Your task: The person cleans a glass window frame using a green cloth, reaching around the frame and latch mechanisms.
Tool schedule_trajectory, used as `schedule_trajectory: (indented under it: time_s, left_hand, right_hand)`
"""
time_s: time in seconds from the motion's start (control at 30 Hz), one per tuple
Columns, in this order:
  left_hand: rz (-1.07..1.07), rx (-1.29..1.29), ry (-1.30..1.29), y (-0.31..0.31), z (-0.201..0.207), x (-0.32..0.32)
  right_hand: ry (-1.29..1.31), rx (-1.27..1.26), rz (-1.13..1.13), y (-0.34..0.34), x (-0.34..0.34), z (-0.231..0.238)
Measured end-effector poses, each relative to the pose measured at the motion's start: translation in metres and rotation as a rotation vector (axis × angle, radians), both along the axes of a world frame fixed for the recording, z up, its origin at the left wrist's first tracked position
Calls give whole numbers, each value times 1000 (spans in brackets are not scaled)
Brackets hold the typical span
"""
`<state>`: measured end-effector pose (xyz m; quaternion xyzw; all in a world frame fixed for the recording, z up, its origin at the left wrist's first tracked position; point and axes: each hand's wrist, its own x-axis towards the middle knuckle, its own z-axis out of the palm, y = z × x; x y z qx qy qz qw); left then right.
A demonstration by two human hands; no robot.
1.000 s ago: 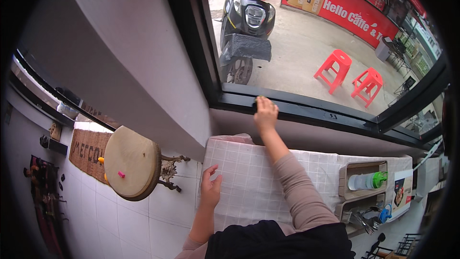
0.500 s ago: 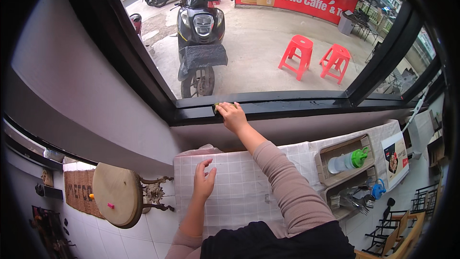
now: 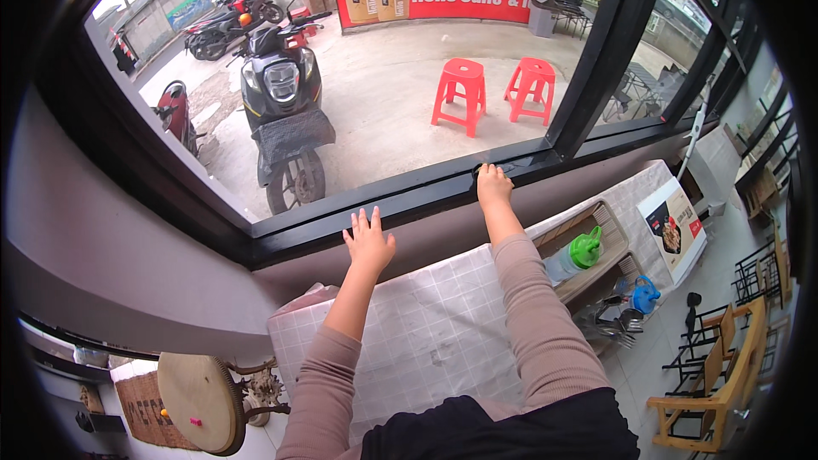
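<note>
both hands reach forward over the counter (image 3: 426,332), which is covered by a checked cloth, toward the black window frame (image 3: 409,192) that runs along the bottom of the glass. the left hand (image 3: 368,243) is raised with its fingers spread wide, its grip open and holding nothing, just below the frame, while the right hand (image 3: 493,186) lies on the frame's lower rail with fingers curled over the edge, closed on it. to the right of the right forearm a wooden tray (image 3: 596,268) holds a bottle with a green cap (image 3: 584,249), and outside the glass stand a black scooter (image 3: 285,111) and two red stools (image 3: 490,94).
</note>
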<state>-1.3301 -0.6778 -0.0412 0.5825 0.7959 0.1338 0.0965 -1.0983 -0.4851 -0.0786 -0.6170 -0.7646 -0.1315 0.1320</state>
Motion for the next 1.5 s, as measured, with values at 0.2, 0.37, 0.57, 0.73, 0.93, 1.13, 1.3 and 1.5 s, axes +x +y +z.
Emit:
schedule_trajectory:
  time_s: [0.2,0.37,0.57,0.73,0.93,1.13,1.3,1.5]
  left_hand:
    - [45,-96,245,6,-25,6]
    - [44,-30,211,8,-20,12]
    - [78,7,197,7,-20,12]
    - [84,8,204,5,-21,9]
    - [46,-36,203,9,-10,12]
    - [44,-84,199,12,-12,12]
    - [-12,-130,207,10,-6,5]
    - [-28,-167,251,11,-3,3]
  right_hand:
    - [21,-79,-238,39,22,-4]
    - [51,-8,-423,77,70,-12]
    - [-14,16,-504,99,106,-1]
    - [-7,-78,-538,99,112,19]
    - [130,23,-656,102,109,10]
    - [726,140,-716,52,50,-7]
    - [1037,256,-867,86,98,-15]
    - [1209,130,-984,108,137,-19]
